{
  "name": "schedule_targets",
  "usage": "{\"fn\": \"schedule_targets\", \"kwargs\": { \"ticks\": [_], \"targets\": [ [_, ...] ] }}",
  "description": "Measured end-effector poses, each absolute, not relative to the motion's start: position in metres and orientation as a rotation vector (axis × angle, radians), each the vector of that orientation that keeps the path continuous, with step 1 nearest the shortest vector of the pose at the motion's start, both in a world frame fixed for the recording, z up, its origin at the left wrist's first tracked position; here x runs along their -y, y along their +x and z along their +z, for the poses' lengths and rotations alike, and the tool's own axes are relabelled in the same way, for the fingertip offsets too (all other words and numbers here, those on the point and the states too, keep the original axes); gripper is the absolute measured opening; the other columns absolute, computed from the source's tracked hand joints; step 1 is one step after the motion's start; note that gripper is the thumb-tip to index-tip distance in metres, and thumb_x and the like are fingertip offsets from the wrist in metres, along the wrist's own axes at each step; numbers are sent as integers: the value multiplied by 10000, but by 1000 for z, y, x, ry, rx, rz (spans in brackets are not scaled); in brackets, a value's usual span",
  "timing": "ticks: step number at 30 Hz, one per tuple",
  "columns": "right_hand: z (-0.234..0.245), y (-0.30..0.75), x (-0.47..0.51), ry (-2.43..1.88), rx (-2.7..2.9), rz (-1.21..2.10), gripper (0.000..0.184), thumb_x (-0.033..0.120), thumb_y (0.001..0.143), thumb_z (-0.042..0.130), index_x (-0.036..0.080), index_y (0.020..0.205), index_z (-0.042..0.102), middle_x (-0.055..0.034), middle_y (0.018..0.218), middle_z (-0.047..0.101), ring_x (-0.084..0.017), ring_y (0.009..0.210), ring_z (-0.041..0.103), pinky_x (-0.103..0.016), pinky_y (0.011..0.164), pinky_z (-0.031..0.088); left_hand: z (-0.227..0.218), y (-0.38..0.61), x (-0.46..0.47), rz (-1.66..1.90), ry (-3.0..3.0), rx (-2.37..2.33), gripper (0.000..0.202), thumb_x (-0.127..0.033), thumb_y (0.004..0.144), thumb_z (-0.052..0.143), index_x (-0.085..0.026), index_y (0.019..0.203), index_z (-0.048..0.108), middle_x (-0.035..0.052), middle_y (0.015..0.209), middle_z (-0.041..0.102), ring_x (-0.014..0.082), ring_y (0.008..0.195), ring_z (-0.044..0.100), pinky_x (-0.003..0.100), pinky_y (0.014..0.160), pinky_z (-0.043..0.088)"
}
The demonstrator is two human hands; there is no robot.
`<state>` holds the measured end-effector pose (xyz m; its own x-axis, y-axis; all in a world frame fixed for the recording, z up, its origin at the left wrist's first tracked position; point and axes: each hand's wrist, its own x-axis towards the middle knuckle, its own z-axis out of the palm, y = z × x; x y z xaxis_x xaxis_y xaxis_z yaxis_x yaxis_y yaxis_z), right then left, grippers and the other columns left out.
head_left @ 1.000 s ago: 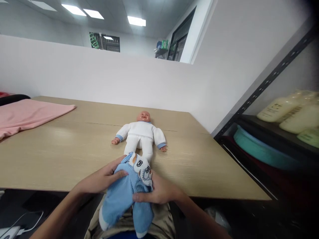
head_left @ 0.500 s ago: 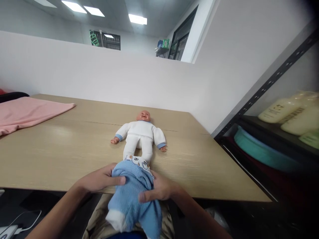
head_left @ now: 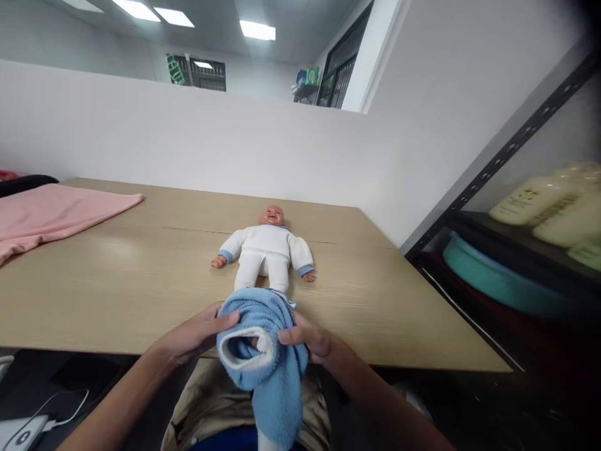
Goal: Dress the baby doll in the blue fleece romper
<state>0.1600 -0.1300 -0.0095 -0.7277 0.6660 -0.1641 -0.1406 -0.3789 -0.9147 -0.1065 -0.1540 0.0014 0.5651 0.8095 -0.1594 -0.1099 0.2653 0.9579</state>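
A baby doll point(head_left: 267, 244) in a white top with blue cuffs lies face up on the table, its head away from me. Bunched over its lower legs, at the table's near edge, is a pair of small blue fleece pants point(head_left: 277, 394) with white cuffs. One cuff opening faces me and something skin-coloured shows inside it; the other leg hangs down over my lap. My left hand point(head_left: 201, 332) grips the pants on their left side, thumb on top. My right hand point(head_left: 307, 335) pinches the right side the same way. The doll's feet are hidden by the cloth.
A pink cloth point(head_left: 61, 213) lies on the left of the wooden table point(head_left: 154, 275). At right, a metal shelf holds cream-coloured bottles point(head_left: 539, 197) and a teal basin point(head_left: 493, 275). A white device with a cable point(head_left: 23, 432) is at lower left.
The pants have been gathered up and turned, so one leg's white cuff now opens toward me. The printed waistband has gone out of sight. Both hands still hold the sides.
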Motion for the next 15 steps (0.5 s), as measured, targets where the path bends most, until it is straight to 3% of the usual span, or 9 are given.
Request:
{"fn": "schedule_targets", "kwargs": {
  "ticks": [3,5,7,10,14,15],
  "targets": [
    [9,146,132,-621,1521,1955,820,521,671,1074,223,1349,722,-96,1310,816,-307,1220,769,-466,1164,578,11,-108,156,765,1262,-753,816,-754,812,927,-182,1375,780,171,1369,816,443,1375,705,592,1234,527],
    [14,139,131,-697,1627,1776,730,477,738,1038,234,1348,719,-98,1357,804,-325,1271,756,-489,1179,576,14,-106,158,786,1353,-857,786,-640,811,967,-185,1415,754,161,1393,813,440,1372,710,576,1221,544],
    [13,135,131,-867,1743,1534,601,421,795,981,247,1311,729,-89,1320,814,-330,1247,758,-514,1164,587,10,-104,159,826,1395,-999,753,-566,826,946,-183,1438,732,157,1399,814,433,1357,722,557,1199,563],
    [11,132,130,-1125,1887,1132,420,354,834,898,251,1213,748,-94,1216,822,-347,1187,747,-545,1133,591,-4,-102,160,942,1435,-1170,659,-583,905,812,-179,1419,726,153,1434,800,428,1395,699,541,1225,538],
    [16,127,126,-1189,2028,883,30,270,918,743,250,936,730,-73,985,815,-286,926,739,-450,938,614,-23,-102,161,969,1540,-1302,518,-568,1055,592,-209,1414,696,138,1502,765,397,1449,661,524,1242,501],
    [17,126,125,-1171,2064,893,39,253,931,718,255,892,714,-59,940,806,-268,869,722,-426,891,607,-26,-102,162,934,1588,-1353,483,-549,1071,561,-216,1397,689,141,1461,783,394,1401,690,531,1215,511]
  ]
}}
